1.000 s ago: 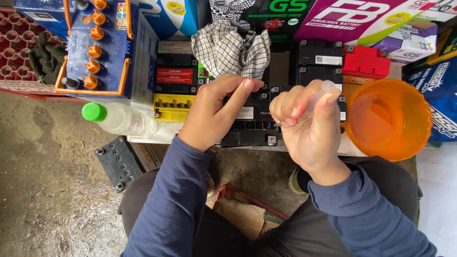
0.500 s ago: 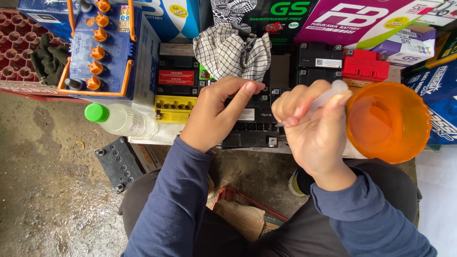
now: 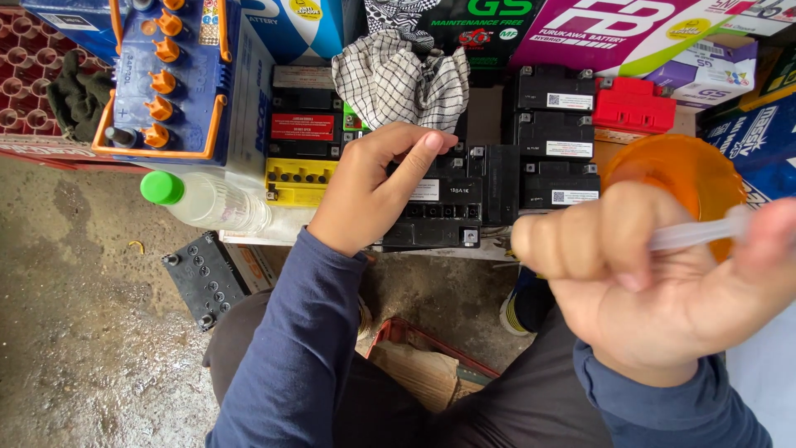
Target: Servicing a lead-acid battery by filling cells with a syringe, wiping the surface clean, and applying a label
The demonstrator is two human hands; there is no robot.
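Rough, stained concrete floor (image 3: 75, 332) spreads below a low platform crowded with batteries and cartons. At the platform's front edge, near its middle, sits a small black rectangular battery (image 3: 444, 211); the left hand (image 3: 373, 195) rests on its top, thumb and forefinger drawn narrowly together as if pinching a small part too little to identify. Behind it lies a crumpled black-and-white checked cloth (image 3: 402, 79). The right hand (image 3: 655, 274), close to the camera and blurred, is closed around a thin translucent plastic tube (image 3: 692, 234), held between thumb and fingers in front of a round orange plastic container (image 3: 663, 162) at the platform's right end; its contents cannot be made out. Toward the left front edge, a clear plastic bottle with a green cap (image 3: 203, 199) lies on its side, appearing to hold clear liquid, just beside a yellow-topped battery (image 3: 300, 178). At the left rear corner stands a large blue battery with a row of orange caps and an orange handle (image 3: 170, 79). A flat black battery with round ports (image 3: 203, 278) rests on the floor below the bottle.
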